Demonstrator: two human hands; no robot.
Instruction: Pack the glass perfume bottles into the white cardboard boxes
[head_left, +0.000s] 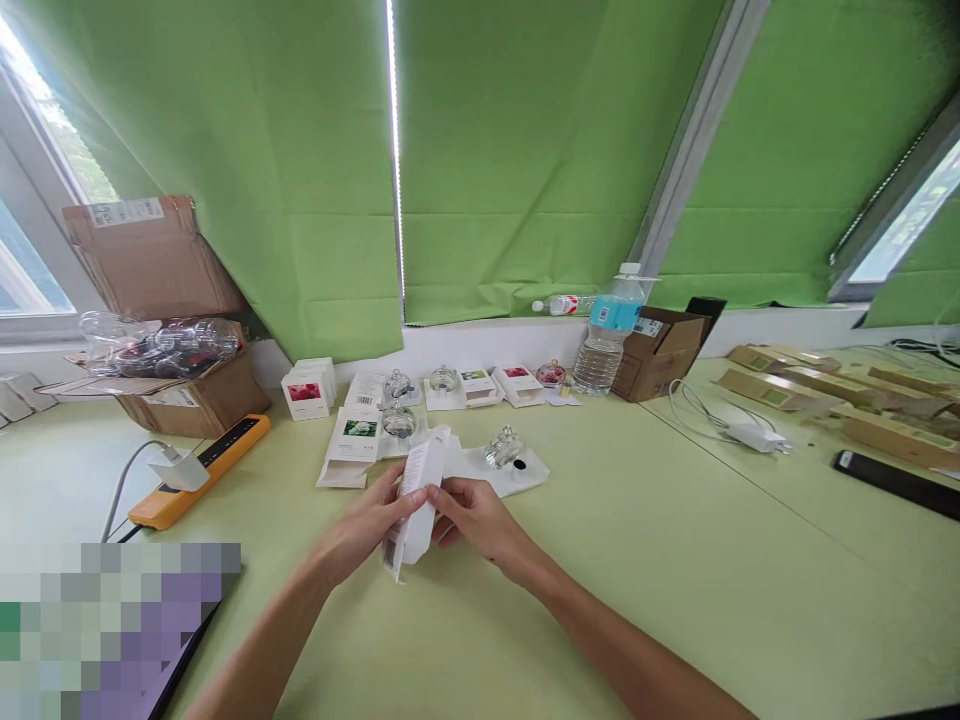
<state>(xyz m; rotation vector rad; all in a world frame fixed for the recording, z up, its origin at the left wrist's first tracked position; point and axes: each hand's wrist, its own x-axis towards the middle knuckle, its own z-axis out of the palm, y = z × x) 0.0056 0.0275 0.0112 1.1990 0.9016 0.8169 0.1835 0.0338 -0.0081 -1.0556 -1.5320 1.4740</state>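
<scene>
A small white carton (424, 478) with printed text is held tilted between both hands over the table. My left hand (386, 510) grips it from the left, thumb on its face. From the right, my right hand (466, 515) pinches its edge. Just beyond lies a clear glass bottle (504, 447) on a white sheet (532, 474), beside a small black disc (519, 464). To the left, a white box with a green picture (355, 440) lies flat next to another clear glass bottle (399, 421).
Several white boxes (307, 390) and small glass bottles (442, 377) line the back. An orange power strip (202, 470) and a cardboard box (180, 390) are left. A large water bottle (601, 335), brown box (660, 350) and white charger (754, 437) are right.
</scene>
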